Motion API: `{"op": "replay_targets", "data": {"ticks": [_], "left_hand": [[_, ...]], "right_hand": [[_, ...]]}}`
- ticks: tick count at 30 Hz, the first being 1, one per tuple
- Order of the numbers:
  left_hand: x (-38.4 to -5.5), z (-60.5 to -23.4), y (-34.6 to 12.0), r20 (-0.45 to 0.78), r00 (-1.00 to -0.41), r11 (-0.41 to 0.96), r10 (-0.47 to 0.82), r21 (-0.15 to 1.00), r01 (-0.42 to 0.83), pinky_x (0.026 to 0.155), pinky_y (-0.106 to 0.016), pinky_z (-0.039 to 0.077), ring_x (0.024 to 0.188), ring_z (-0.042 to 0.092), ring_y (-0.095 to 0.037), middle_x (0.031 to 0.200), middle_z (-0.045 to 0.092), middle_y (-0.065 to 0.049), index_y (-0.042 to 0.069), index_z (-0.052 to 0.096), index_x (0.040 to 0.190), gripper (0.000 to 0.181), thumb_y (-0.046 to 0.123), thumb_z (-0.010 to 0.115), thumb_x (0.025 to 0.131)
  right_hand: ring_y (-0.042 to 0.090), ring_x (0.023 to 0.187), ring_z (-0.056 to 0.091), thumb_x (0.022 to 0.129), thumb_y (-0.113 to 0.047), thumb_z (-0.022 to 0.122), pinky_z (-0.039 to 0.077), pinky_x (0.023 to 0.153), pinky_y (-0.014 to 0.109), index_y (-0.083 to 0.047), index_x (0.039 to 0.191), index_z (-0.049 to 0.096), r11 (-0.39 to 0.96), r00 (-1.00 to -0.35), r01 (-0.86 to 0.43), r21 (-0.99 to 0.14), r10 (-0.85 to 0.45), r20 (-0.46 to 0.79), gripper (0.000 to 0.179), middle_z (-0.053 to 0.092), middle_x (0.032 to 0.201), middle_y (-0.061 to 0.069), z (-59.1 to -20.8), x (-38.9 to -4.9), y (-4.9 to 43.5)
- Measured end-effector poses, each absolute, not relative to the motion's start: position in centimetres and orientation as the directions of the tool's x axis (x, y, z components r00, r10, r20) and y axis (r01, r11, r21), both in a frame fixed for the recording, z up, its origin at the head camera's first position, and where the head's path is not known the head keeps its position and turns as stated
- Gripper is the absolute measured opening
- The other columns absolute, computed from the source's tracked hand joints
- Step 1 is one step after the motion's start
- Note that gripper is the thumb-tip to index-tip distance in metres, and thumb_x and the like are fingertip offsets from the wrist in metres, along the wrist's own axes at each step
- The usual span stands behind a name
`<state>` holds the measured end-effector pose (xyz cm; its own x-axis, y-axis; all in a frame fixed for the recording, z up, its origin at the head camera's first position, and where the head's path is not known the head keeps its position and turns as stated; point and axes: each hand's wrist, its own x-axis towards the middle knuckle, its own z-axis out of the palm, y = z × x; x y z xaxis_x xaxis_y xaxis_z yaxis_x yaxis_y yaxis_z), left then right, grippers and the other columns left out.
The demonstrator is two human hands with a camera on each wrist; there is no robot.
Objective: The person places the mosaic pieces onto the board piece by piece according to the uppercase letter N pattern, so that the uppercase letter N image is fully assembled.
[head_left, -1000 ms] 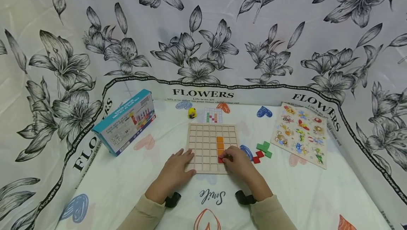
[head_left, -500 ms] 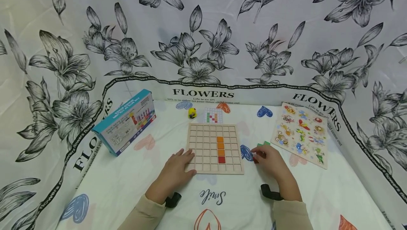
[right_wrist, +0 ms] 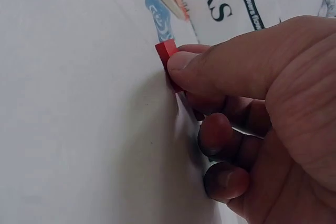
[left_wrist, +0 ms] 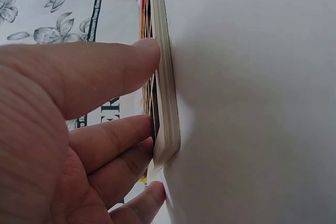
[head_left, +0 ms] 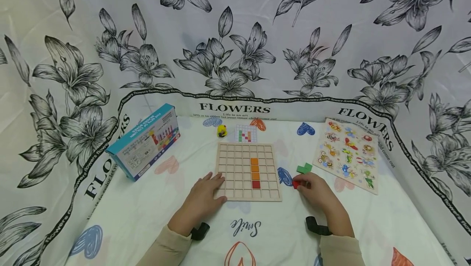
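Note:
My right hand pinches a small red square block between thumb and forefinger, low over the cloth to the right of the wooden grid board. Its other fingers are curled in toward the palm. Green blocks lie just beyond that hand, which partly covers them. On the board, orange blocks stand in a column, and a red block sits in the cell at its near end. My left hand rests at the board's left near corner, fingers extended, with thumb and fingertips on its edge.
A small pattern card lies behind the board, beside a yellow toy. At the left stands a blue and white box. An insect puzzle board lies at the right. Flowered cloth rises behind.
My right hand has left the board and moved right to the loose blocks, where it has taken hold of a red one. The left hand stays at the board's corner.

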<state>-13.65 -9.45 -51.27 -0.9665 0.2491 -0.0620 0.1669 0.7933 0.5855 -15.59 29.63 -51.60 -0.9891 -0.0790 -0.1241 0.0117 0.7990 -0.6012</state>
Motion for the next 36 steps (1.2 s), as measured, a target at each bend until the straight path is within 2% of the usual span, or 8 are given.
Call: {"op": "replay_targets", "data": {"ticks": [9,15,21,27,31,36], "left_hand": [[-13.5,-51.2,-9.5,-0.068,-0.969,0.800,0.236,0.580,0.154,0.133,-0.064,0.026,0.163,0.036,-0.040,0.167,0.054,-0.008,0.007,0.062,0.154,0.067,0.025,0.086,0.094],[-13.5,-51.2,-9.6,-0.068,-0.970,0.800,0.233,0.581,0.152,0.134,-0.063,0.026,0.163,0.036,-0.039,0.167,0.053,-0.007,0.007,0.062,0.155,0.068,0.025,0.086,0.094],[-13.4,-51.1,-9.6,-0.056,-0.968,0.798,0.245,0.579,0.168,0.132,-0.065,0.028,0.162,0.038,-0.041,0.166,0.054,-0.009,0.006,0.063,0.154,0.067,0.024,0.086,0.094],[-13.5,-51.3,-9.7,-0.057,-0.967,0.797,0.247,0.579,0.169,0.132,-0.065,0.027,0.163,0.037,-0.040,0.166,0.054,-0.009,0.006,0.064,0.153,0.066,0.025,0.086,0.094],[-13.7,-51.5,-9.6,-0.055,-0.966,0.794,0.254,0.581,0.176,0.132,-0.065,0.027,0.163,0.037,-0.040,0.167,0.054,-0.008,0.007,0.064,0.153,0.065,0.025,0.086,0.095],[-13.7,-51.5,-9.6,-0.049,-0.964,0.792,0.260,0.582,0.184,0.131,-0.066,0.028,0.162,0.039,-0.041,0.165,0.056,-0.009,0.006,0.065,0.152,0.064,0.025,0.086,0.094]], "right_hand": [[0.024,0.097,0.055,0.096,-0.007,0.079,0.050,0.082,0.034,-0.013,0.115,0.075,0.791,-0.992,0.045,-0.611,-0.035,-0.118,0.020,0.064,0.105,0.007,-51.4,-15.6,29.4],[0.022,0.093,0.059,0.101,-0.010,0.077,0.051,0.082,0.033,-0.013,0.109,0.074,0.746,-0.994,0.063,-0.663,-0.013,-0.110,0.009,0.070,0.099,0.003,-50.8,-16.0,28.2],[0.018,0.090,0.066,0.103,-0.008,0.074,0.057,0.084,0.033,-0.015,0.107,0.076,0.684,-0.994,-0.017,-0.729,-0.088,-0.059,0.008,0.076,0.100,-0.001,-49.6,-17.3,23.4],[0.017,0.091,0.063,0.103,-0.011,0.075,0.058,0.083,0.031,-0.020,0.107,0.078,0.677,-0.983,-0.111,-0.727,-0.181,-0.019,0.010,0.074,0.100,-0.004,-49.9,-19.0,18.2],[0.017,0.087,0.060,0.103,-0.011,0.075,0.055,0.078,0.031,-0.017,0.111,0.077,0.687,-0.979,-0.152,-0.710,-0.201,0.015,0.010,0.072,0.097,-0.003,-50.5,-20.2,16.5],[0.016,0.088,0.062,0.103,-0.011,0.075,0.056,0.082,0.032,-0.017,0.111,0.076,0.680,-0.977,-0.167,-0.714,-0.213,0.026,0.010,0.074,0.099,-0.002,-51.0,-21.1,15.5]]}}
